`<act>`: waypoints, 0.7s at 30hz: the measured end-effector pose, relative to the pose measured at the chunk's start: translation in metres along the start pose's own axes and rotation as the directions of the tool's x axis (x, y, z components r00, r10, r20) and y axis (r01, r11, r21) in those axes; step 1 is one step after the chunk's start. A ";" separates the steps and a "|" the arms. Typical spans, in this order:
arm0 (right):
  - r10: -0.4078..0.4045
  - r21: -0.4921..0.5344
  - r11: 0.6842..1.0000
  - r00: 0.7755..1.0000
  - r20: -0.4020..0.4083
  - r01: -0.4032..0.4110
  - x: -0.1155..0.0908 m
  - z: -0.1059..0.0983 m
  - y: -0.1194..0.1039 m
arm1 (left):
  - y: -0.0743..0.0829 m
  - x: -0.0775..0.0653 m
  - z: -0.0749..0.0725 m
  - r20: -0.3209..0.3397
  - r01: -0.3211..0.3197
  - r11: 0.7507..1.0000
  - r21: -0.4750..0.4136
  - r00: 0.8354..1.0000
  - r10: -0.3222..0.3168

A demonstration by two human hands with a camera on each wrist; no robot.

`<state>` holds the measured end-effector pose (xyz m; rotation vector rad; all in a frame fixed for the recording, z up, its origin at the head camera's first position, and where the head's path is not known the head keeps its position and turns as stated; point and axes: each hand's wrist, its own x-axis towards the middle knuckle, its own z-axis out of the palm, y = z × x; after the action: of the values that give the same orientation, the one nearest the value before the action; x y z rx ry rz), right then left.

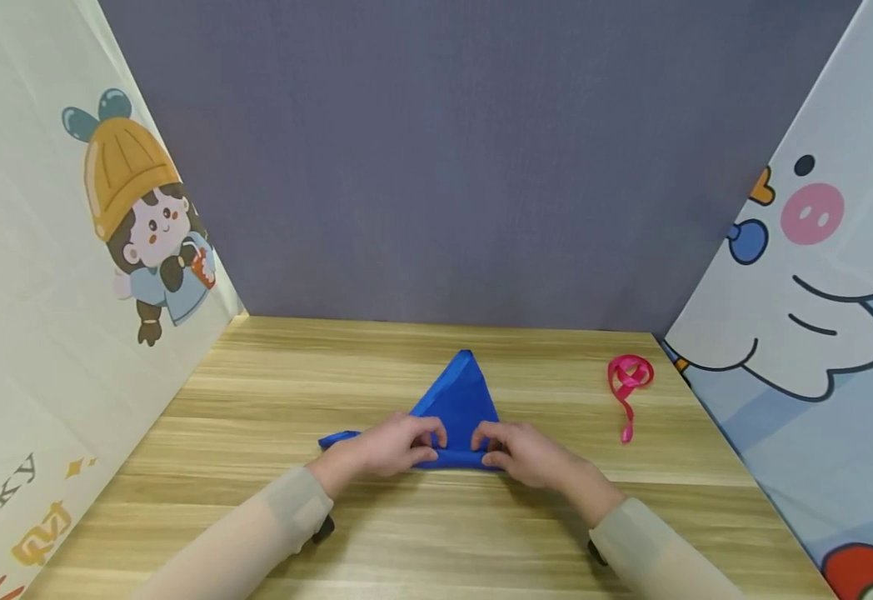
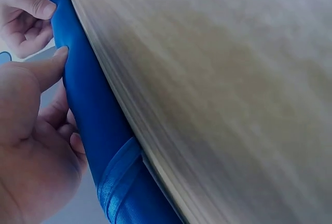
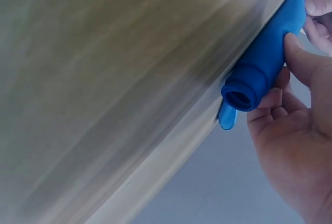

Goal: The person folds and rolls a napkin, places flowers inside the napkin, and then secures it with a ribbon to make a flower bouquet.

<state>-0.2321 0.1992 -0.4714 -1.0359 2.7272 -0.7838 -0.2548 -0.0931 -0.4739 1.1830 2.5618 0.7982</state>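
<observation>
A blue cloth (image 1: 461, 410) lies on the table, its far part a triangle pointing away and its near edge rolled into a tube. My left hand (image 1: 395, 444) holds the left part of this roll, thumb on the near side and fingers curled over it. Opposite, my right hand (image 1: 528, 454) grips the right part in the same way. A narrow blue tail of cloth (image 1: 337, 439) sticks out beyond the left hand. In the left wrist view, bands of cloth (image 2: 122, 172) wrap the roll. The right wrist view shows the roll's hollow end (image 3: 241, 96).
A coiled pink-red ribbon (image 1: 631, 377) lies on the wooden table (image 1: 294, 367) at the right. A grey panel (image 1: 451, 167) stands at the back, with printed cloth walls left (image 1: 24, 250) and right (image 1: 856, 350).
</observation>
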 end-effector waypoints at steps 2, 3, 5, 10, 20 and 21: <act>-0.003 -0.007 1.000 1.000 -0.002 0.002 0.000 0.000 0.000 | 0.000 0.000 0.000 0.003 0.001 1.000 0.018 1.000 -0.001; -0.007 -0.020 1.000 1.000 -0.007 0.007 0.000 0.000 0.000 | 0.000 0.001 0.000 0.002 -0.002 0.999 0.033 1.000 0.002; -0.025 -0.056 0.998 1.000 -0.018 0.024 0.000 0.000 0.000 | 0.000 0.001 -0.001 -0.001 0.000 0.998 0.067 1.000 0.000; -0.078 -0.145 0.987 0.996 -0.044 0.071 0.000 0.001 0.000 | 0.002 0.000 -0.001 -0.021 -0.005 0.986 0.164 1.000 0.008; -0.021 -0.119 0.993 1.000 0.005 0.022 -0.003 -0.002 -0.002 | 0.004 -0.003 -0.003 0.006 -0.015 0.983 0.183 1.000 0.014; -0.035 -0.119 0.992 0.999 0.006 0.036 -0.003 -0.002 -0.001 | 0.004 -0.004 -0.003 0.007 -0.027 0.983 0.179 1.000 0.026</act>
<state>-0.2300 0.2016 -0.4692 -1.1105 2.7897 -0.6294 -0.2508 -0.0954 -0.4694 1.2703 2.6657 0.5782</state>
